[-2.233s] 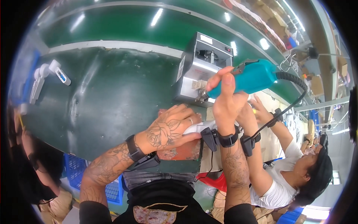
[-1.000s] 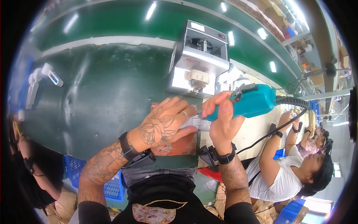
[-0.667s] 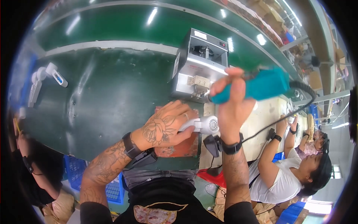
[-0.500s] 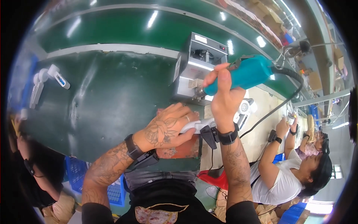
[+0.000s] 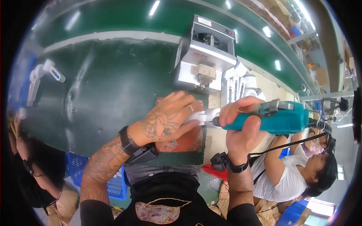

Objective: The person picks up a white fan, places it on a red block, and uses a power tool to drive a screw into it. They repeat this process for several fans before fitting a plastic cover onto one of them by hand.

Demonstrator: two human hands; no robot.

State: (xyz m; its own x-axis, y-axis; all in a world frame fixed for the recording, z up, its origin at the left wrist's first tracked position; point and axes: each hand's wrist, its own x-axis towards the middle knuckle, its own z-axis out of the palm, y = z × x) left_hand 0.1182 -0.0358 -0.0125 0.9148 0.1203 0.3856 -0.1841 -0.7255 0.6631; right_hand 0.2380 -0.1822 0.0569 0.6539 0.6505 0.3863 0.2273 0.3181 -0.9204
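Note:
My right hand (image 5: 247, 137) is wrapped around a teal electric screwdriver (image 5: 286, 118), which lies nearly level with its tip pointing left. The tip meets the white handheld fan (image 5: 204, 118), though the exact contact spot is hidden. Closed over the fan's other end is my left hand (image 5: 164, 118), pressing it down on a worn red board (image 5: 181, 146). Just beyond both hands stands a silver screw feeder (image 5: 211, 56) with an opening in its upper front and a metal block (image 5: 205, 73) on its lower part.
Several white fans (image 5: 237, 84) lie right of the feeder. More white fan parts (image 5: 37, 77) sit on the green bench (image 5: 113, 86) at far left. A black cable (image 5: 290, 142) trails from the screwdriver. A co-worker (image 5: 290, 169) sits at the right; another person's arm (image 5: 39, 177) shows at left.
My right hand has brought the screwdriver from the feeder's metal block down toward me, onto the white fan. My left hand still holds the fan on the red board.

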